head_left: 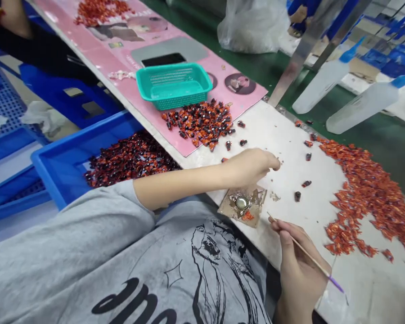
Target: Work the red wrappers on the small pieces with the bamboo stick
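My left hand reaches across a white work board, its fingers bunched closed just above the board, near a few loose dark-red beads. Under its wrist lies a stained brown square pad carrying a shiny round blob. My right hand pinches a thin wooden stick with a purple end, its tip close to the pad. Beyond lie a large heap of orange-red flakes and, on a pink printed sheet, a pile of dark-and-orange pieces.
A blue crate holding dark-red pieces sits under my left arm. A teal plastic basket stands on the pink sheet. White squeeze bottles with blue nozzles lie at upper right, near a metal strip and a plastic bag.
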A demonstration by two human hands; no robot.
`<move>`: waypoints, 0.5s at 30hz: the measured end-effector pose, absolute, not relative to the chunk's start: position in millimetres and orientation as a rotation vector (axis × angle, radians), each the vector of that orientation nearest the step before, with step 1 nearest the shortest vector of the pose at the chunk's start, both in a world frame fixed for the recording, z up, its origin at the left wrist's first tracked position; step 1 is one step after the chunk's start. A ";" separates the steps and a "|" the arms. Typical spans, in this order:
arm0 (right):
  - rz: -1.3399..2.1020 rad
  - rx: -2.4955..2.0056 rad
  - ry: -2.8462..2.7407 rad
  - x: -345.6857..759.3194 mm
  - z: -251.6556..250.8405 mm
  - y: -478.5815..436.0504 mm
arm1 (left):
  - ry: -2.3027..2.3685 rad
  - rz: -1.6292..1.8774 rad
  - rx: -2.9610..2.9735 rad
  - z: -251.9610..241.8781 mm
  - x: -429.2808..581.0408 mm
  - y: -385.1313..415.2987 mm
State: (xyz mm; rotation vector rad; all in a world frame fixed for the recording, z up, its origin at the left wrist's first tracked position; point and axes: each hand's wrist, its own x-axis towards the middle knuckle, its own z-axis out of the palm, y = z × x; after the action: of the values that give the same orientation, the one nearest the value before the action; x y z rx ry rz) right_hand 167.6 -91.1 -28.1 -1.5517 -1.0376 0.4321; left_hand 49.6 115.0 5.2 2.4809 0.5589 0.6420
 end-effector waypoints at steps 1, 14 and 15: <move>0.451 -1.534 -1.045 164.1 -30.3 -86.1 | 0.567 0.700 2.378 3.3 35.8 115.4; 0.458 -1.682 -1.306 138.4 -32.1 -52.6 | 0.710 0.939 1.161 -20.4 -50.6 82.9; 0.456 -1.697 -1.298 138.0 -31.7 -52.7 | 0.709 0.940 1.144 -22.8 -50.8 82.1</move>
State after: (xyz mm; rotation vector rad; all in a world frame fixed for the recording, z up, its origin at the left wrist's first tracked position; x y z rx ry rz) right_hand 138.0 -52.7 -31.7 -1.6972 -1.2981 0.4560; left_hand -50.8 82.1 -22.8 1.1438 0.7093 0.9401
